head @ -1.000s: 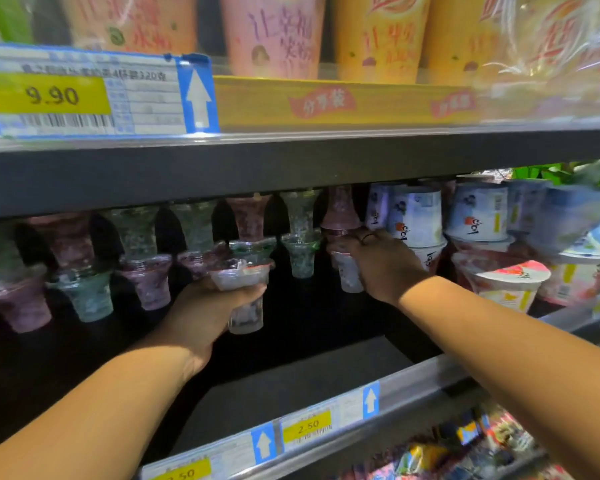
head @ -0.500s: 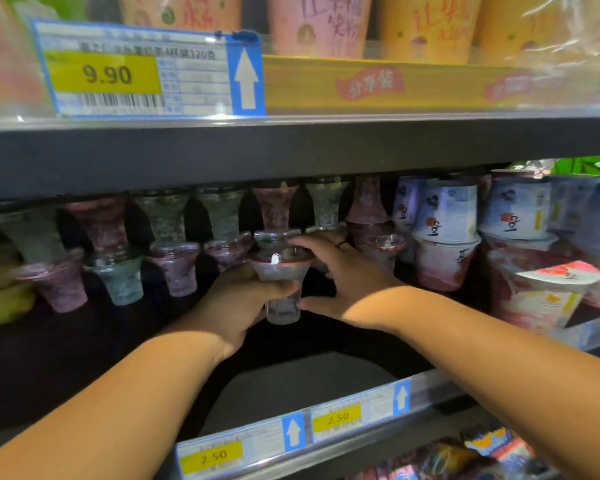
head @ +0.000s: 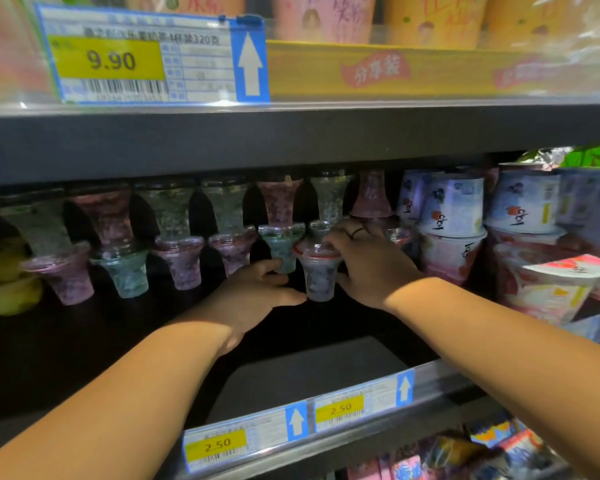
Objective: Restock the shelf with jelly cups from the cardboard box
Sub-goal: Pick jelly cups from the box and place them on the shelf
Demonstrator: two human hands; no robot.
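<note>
At the front of the shelf (head: 309, 372), just before the stacked cups (head: 179, 261), a red-rimmed jelly cup (head: 317, 275) sits upright between both hands. The right hand (head: 371, 271) grips it, fingers on the lid and thumb at its side. The left hand (head: 253, 296) has its thumb by the cup's base, fingers curled. Whether it grips, I cannot tell.

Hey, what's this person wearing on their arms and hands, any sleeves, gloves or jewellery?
Both forearms are bare: no sleeves, gloves or watch in view. The left hand wears nothing. The right hand has one thin dark ring on a finger.
</note>
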